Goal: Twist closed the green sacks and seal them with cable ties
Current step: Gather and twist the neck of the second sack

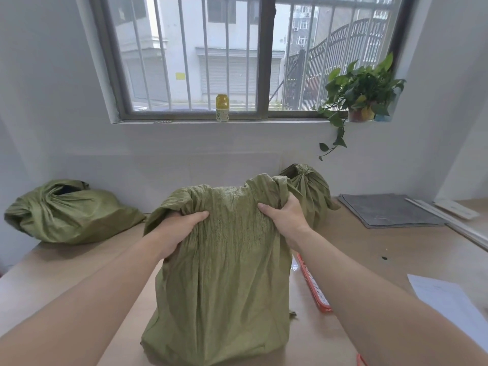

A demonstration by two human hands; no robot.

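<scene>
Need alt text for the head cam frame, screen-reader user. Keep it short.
The left hand and right hand grip the bunched top of an upright green sack on a wooden table. A slumped sack lies at far left, a third sack with a gathered neck stands behind at right, below a barred window with a potted plant on its sill.

Plain white walls (52, 101) close the far side, where a wide grey-framed window with vertical metal bars (227, 56) lets in soft daylight. On its white sill (264, 122) stand a small yellow-capped bottle (222, 108) at centre and a leafy green potted plant (361, 96) at right, one vine trailing down. Below runs a pale wooden surface (369, 247), with flat grey sheets (388, 210) at far right.
</scene>
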